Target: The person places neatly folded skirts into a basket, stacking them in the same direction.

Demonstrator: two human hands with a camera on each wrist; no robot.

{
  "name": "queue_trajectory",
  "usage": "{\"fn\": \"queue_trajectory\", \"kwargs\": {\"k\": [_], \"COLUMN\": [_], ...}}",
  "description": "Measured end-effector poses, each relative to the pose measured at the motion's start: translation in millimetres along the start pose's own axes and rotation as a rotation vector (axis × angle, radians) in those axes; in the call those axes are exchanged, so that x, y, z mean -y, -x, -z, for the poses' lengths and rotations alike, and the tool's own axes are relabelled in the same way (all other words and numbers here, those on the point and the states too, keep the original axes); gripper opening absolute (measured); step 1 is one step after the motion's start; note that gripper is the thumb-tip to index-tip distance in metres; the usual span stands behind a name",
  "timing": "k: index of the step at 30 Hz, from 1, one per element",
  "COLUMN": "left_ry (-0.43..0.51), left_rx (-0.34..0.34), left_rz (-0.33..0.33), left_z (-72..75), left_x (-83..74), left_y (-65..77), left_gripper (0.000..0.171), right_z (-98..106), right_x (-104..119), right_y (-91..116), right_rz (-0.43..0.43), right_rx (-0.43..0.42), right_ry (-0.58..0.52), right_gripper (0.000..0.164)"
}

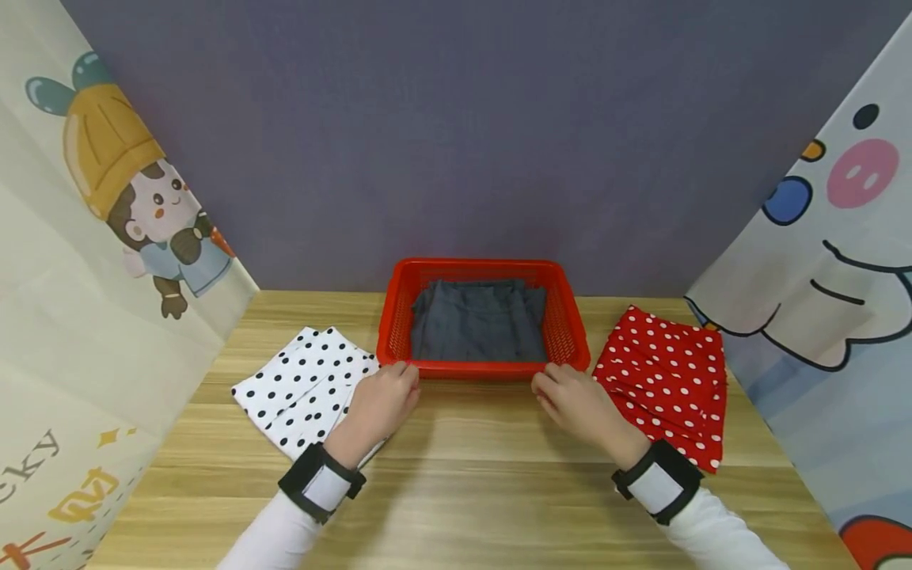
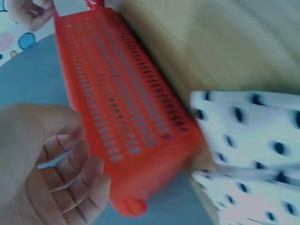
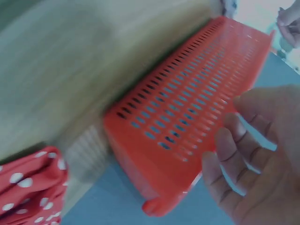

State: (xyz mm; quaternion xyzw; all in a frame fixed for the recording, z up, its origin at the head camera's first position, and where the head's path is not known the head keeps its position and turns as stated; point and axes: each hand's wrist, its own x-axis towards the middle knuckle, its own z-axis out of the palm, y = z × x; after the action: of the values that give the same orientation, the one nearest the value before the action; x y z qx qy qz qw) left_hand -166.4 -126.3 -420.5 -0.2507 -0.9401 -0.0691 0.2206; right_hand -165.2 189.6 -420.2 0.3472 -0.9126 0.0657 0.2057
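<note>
A red plastic basket (image 1: 483, 370) with slotted walls stands on the table, a dark grey folded cloth (image 1: 479, 321) lying in it. My left hand (image 1: 385, 400) is by its near left corner, my right hand (image 1: 580, 402) by its near right corner. Both have loosely bent fingers. In the left wrist view the fingertips (image 2: 96, 180) come right up to the basket's rim, with a gap between thumb and fingers. The right wrist view has the right fingertips (image 3: 225, 140) overlapping the rim, likewise loosely curled.
To the left lies a folded white cloth with black dots (image 1: 302, 388), partly under the left hand in the head view. A folded red cloth with white dots (image 1: 670, 380) lies right of the basket. Behind the wooden table (image 1: 484, 491) rises a grey backdrop (image 1: 470, 142).
</note>
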Motion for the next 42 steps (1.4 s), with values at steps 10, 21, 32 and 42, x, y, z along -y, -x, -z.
{"fn": "queue_trajectory", "kwargs": {"k": [10,21,32,42], "left_ry": [0.0,-0.026,-0.078,-0.039], "left_rx": [0.161,0.172,0.39,0.49], "left_rz": [0.123,0.216,0.302,0.341], "left_z": [-9.1,-15.4,-16.2,-17.2], "left_x": [37.5,80.1,116.8,116.2], "left_y": [44.5,65.7,75.8,84.3], "left_gripper": [0.014,0.048,0.06,0.061], "right_z": [-15,-25,-34,-36], "right_x": [9,36,46,52], "right_y": [23,31,32,30], "right_rz": [0.012,0.008,0.062,0.049], "right_rx": [0.104,0.296,0.204,0.202], "right_ry": [-0.007,-0.135,-0.122,-0.14], "right_gripper": [0.03,0.042,0.042,0.041]}}
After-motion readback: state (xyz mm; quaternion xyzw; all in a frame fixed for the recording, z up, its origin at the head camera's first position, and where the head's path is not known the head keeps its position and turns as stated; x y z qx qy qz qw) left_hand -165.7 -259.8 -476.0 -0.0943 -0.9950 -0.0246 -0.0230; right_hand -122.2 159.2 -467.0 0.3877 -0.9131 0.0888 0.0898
